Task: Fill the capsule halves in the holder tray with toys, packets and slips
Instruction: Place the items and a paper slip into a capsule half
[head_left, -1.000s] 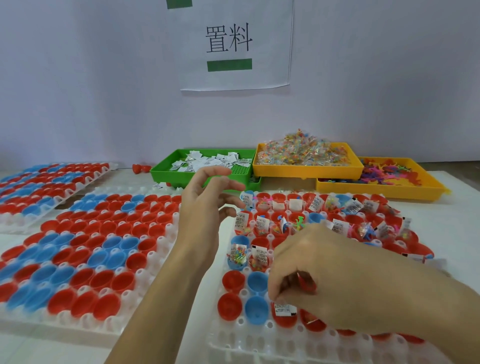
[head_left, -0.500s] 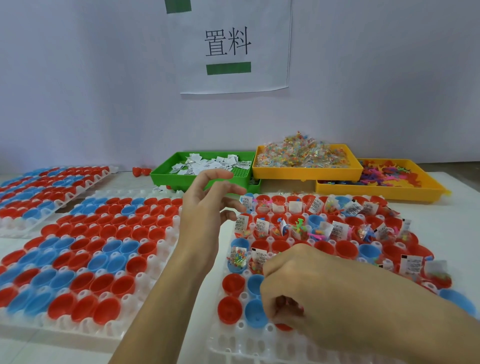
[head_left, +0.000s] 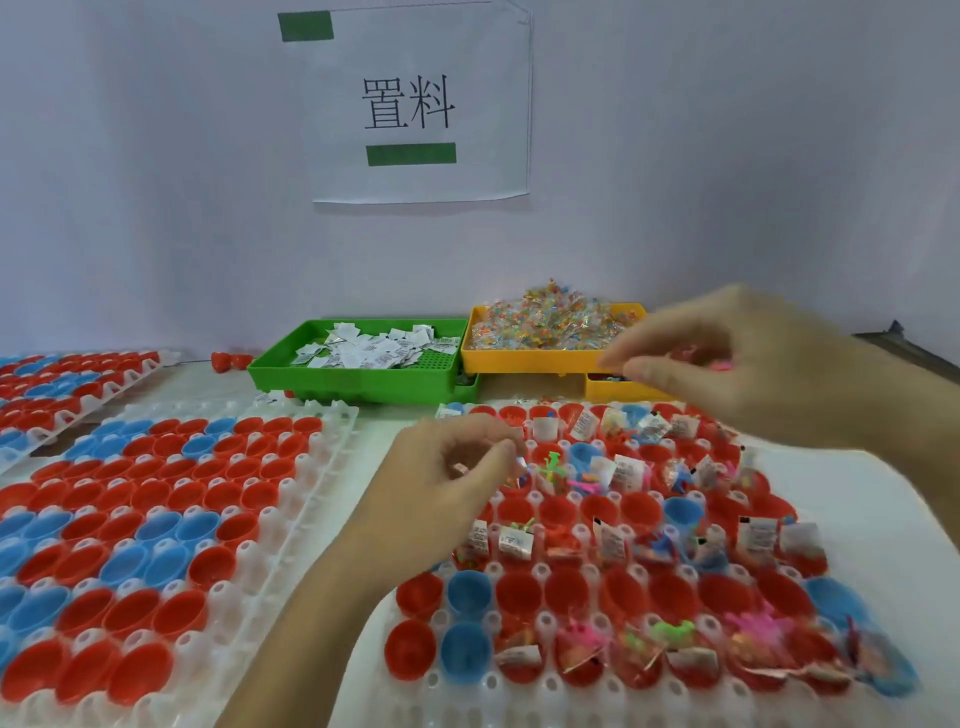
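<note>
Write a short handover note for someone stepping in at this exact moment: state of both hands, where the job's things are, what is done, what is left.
Left hand: fingers curled over the working holder tray; something small seems pinched, but blur hides it.
Right hand: raised near the yellow trays, fingers loosely curled; whether it holds anything is unclear.
Supplies at the back: slips in the green tray, packets in the yellow tray.
Done: many halves in the working tray hold toys, packets and slips.
Left: its empty halves, then the unfilled trays on the left.
</note>
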